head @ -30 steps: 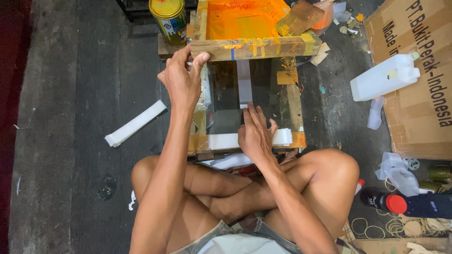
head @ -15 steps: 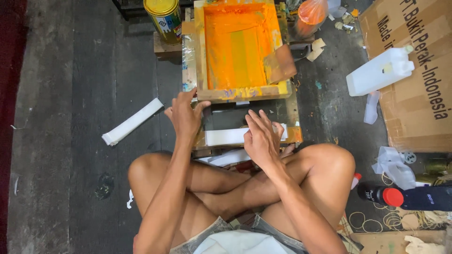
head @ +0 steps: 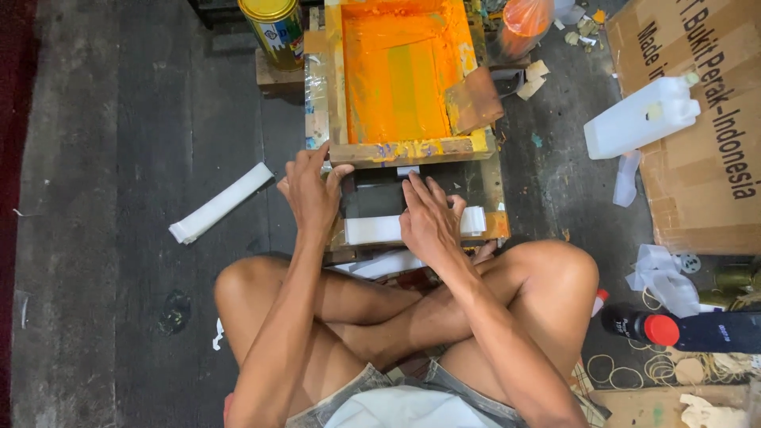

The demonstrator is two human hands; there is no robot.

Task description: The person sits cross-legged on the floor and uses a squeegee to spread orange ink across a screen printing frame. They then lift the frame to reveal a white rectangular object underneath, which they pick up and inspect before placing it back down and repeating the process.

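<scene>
Legs: crossed on the dark floor (head: 119, 158), knees spread to either side at the near end of the wooden printing base (head: 495, 226).
Right hand (head: 432, 218): flat and spread, palm down, fingers stretched toward the far side; it presses on the white strip (head: 372, 230) that lies across the base's near edge. It grips nothing.
Left hand (head: 313, 194): loosely open, resting at the near left corner of the base, fingertips reaching up to the near rail of the wooden screen frame (head: 404, 150). Whether it pinches the frame or only touches it, I cannot tell.
White strip: on the near part of the base, on a dark plate, partly hidden under the right hand.
Screen frame: lies beyond the hands, its mesh coated in orange ink; a brown squeegee (head: 473, 99) leans on its right rail.
Loose white strip (head: 220, 203): on the floor, left of the base, apart from it.
Yellow can (head: 273, 28): at the far left corner, its top cut off.
White jerrycan (head: 642, 117): on the floor to the right, beside a cardboard box (head: 697, 158).
Hard to make out: small clutter at the far right.
</scene>
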